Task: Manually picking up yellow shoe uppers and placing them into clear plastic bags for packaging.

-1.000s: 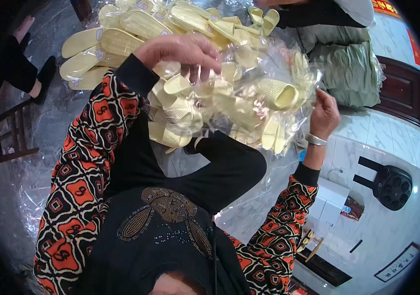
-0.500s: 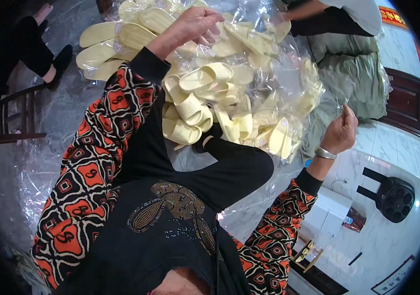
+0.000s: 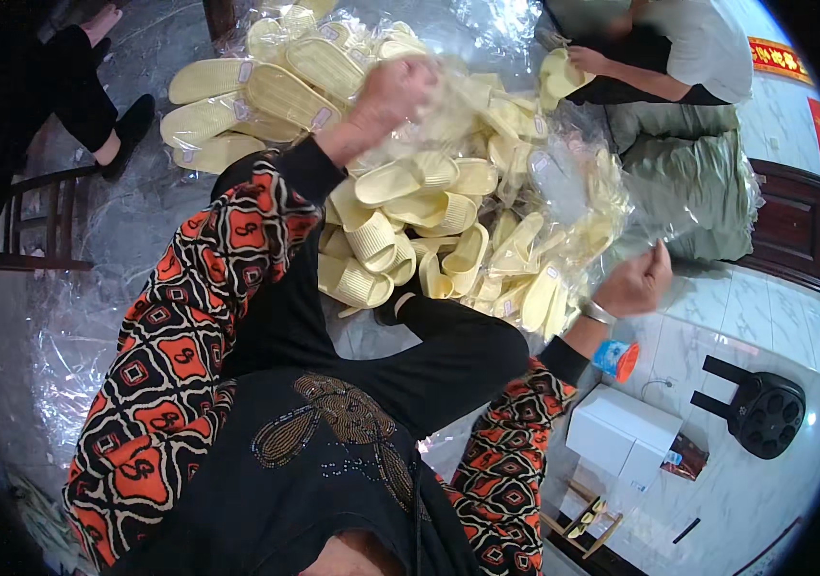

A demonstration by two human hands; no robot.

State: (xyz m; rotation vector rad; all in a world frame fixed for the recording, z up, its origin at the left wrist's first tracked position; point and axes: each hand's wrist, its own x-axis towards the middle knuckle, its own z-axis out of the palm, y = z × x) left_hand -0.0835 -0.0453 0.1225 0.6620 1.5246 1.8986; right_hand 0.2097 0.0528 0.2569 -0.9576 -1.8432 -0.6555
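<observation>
My left hand (image 3: 393, 104) is raised over the heap of pale yellow slippers (image 3: 422, 182). Its fingers are curled and smeared by motion, with a blurred clear plastic bag (image 3: 456, 117) trailing from them. Off to the right, my right hand (image 3: 633, 280) pinches the corner of another clear plastic bag (image 3: 664, 206) between thumb and fingers. That bag stretches back toward the heap's right side, where slippers lie wrapped in film. Loose slippers without visible wrapping are piled between my knees. Larger flat slippers (image 3: 206, 123) with small labels lie at the far left.
Across the heap another person's hand (image 3: 588, 60) holds a yellow slipper (image 3: 558, 79). Stuffed greenish sacks (image 3: 693, 182) stand at the right. A blue-and-orange tub (image 3: 615, 360), a white box (image 3: 621, 432) and a black stool (image 3: 765, 403) are nearer. A wooden chair (image 3: 40, 261) stands left.
My left hand has moved down slightly, with blurred plastic now beside it. My right hand has come lower and left, still pinching plastic. The other person's hand now shows clearly with a slipper.
</observation>
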